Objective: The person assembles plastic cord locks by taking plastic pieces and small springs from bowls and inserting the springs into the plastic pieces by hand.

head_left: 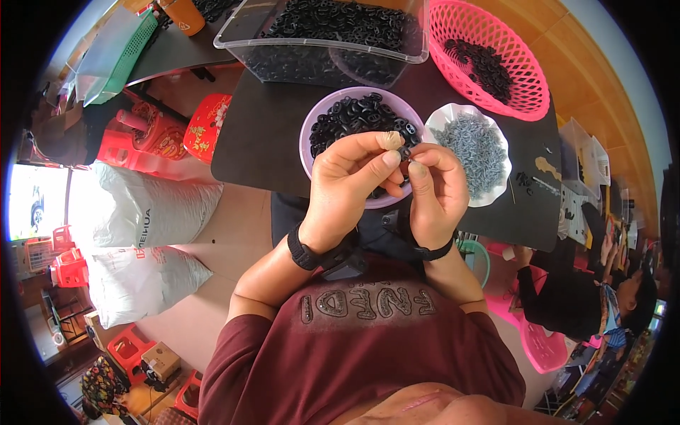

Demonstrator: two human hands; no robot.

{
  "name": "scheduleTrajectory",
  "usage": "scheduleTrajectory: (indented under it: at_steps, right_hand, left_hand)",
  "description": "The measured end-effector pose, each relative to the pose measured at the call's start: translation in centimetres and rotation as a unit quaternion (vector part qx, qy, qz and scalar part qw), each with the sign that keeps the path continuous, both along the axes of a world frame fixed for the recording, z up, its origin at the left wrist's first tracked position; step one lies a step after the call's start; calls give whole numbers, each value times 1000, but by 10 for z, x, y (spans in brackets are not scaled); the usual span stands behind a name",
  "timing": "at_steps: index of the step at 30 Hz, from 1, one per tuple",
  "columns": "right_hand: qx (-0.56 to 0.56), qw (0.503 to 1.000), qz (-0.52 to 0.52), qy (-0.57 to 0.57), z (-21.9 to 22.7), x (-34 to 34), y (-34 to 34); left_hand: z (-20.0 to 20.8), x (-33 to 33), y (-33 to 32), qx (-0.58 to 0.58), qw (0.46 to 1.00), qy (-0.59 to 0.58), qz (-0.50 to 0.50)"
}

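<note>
Over a lilac bowl [306,145] of small black plastic parts [354,117], my two hands meet at the fingertips. My left hand [347,173] pinches a small black part [404,152] between thumb and forefinger; one fingertip has a pale covering. Right beside that part, the thumb and forefinger of my right hand [440,195] are pressed together. Whatever they hold is too small to make out. To the right of the bowl stands a white scalloped dish [507,166] heaped with small grey screw-like pieces [471,152].
Behind the bowl is a clear plastic bin [322,44] full of black parts. A pink basket [538,92] with more of them stands at the far right of the dark table [248,134]. White sacks [149,212] and red stools [131,347] are on the left. Another person [567,290] sits at right.
</note>
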State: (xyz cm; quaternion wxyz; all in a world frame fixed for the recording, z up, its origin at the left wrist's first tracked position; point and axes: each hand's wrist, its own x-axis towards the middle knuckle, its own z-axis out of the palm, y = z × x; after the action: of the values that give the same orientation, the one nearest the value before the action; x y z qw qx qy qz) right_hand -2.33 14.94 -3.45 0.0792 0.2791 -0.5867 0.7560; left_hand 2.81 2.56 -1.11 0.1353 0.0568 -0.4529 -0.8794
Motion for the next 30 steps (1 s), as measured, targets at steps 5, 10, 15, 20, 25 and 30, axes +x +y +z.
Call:
scheduleTrajectory:
  at_steps: [5, 10, 15, 20, 25, 30]
  right_hand:
    - [-26, 999, 20, -25, -3, 3, -3]
    - [-42, 998, 31, -32, -4, 4, -6]
    - [-44, 998, 33, -31, -3, 5, -7]
    - [-31, 999, 29, -31, -6, 5, -7]
    - [-46, 997, 24, -54, -7, 11, -11]
    - [-72, 992, 30, -97, -4, 17, -16]
  left_hand:
    - [-2, 1, 1, -8, 1000, 13, 16]
    - [-2, 3, 2, -33, 999, 13, 35]
    - [-3, 4, 1, -16, 999, 14, 32]
    - [-3, 5, 4, -26, 998, 20, 44]
    - [-3, 5, 8, -123, 988, 26, 93]
    - [-10, 3, 6, -208, 967, 76, 128]
